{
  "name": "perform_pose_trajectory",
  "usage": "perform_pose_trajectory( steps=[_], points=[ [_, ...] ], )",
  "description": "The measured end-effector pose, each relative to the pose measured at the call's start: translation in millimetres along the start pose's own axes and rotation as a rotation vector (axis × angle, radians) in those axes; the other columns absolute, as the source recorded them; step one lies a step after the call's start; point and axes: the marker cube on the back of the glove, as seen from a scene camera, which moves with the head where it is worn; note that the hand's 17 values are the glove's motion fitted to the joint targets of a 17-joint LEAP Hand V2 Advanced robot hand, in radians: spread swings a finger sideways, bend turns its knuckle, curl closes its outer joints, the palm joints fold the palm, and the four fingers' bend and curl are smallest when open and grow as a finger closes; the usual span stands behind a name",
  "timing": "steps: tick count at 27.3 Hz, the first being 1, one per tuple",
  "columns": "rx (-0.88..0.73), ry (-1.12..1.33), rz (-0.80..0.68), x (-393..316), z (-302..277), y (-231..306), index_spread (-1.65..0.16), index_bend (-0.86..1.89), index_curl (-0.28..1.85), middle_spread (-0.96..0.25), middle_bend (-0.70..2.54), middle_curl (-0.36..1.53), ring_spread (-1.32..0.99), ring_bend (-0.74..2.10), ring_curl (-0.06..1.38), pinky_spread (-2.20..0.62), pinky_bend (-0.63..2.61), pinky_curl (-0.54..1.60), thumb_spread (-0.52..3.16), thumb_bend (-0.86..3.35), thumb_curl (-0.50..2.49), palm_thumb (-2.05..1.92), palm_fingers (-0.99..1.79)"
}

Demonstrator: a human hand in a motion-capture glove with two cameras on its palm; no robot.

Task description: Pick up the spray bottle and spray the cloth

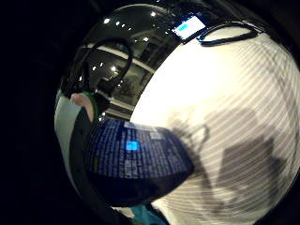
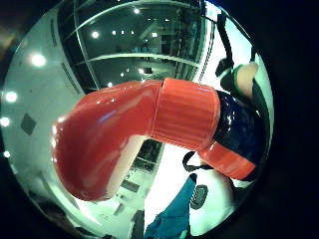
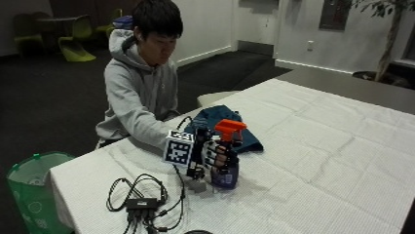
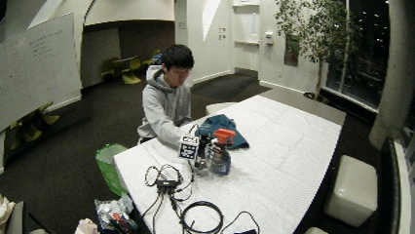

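A dark blue spray bottle (image 3: 225, 174) with an orange trigger head (image 3: 229, 128) stands upright on the white table (image 3: 324, 146), near its front left part. My gloved right hand (image 3: 217, 155) grips the bottle around its neck, below the head. The orange head (image 2: 124, 134) fills the thumb side palm view, and the bottle's printed label (image 1: 133, 152) shows close up in the little finger side palm view. A blue cloth (image 3: 220, 123) lies crumpled on the table just behind the bottle, between it and the person.
A black hub with tangled cables (image 3: 142, 200) lies on the table to the left of the bottle. A green bin (image 3: 32, 185) stands on the floor by the table's left corner. A coil of black cable (image 4: 201, 217) lies near the table's front edge.
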Motion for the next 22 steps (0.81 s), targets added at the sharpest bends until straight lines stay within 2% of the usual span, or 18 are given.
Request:
perform_pose_trajectory(
  steps=[4, 11, 17, 22],
  points=[
    [-0.015, 0.013, 0.005, -1, 4, -6, -0.25, 0.26, 0.35, -0.09, 0.29, 0.41, -0.15, 0.47, 0.35, -0.02, 0.3, 0.34, 0.75, -0.02, 0.49, 0.97, 1.26],
    [-0.112, 0.07, -0.027, -8, 15, -14, -0.25, 0.31, 0.41, -0.13, 0.32, 0.43, -0.19, 0.41, 0.36, -0.18, 0.35, 0.36, 0.46, -0.02, 0.56, 1.03, 1.32],
    [-0.298, 0.136, -0.052, -32, 20, -14, -0.25, 0.35, 0.44, -0.14, 0.35, 0.45, -0.22, 0.41, 0.37, -0.25, 0.36, 0.37, 0.31, -0.03, 0.6, 1.03, 1.35],
    [-0.511, 0.272, -0.206, -73, 8, -5, -0.24, 0.37, 0.46, -0.15, 0.37, 0.45, -0.24, 0.42, 0.38, -0.28, 0.37, 0.37, 0.22, -0.04, 0.63, 1.03, 1.37]
  ],
)
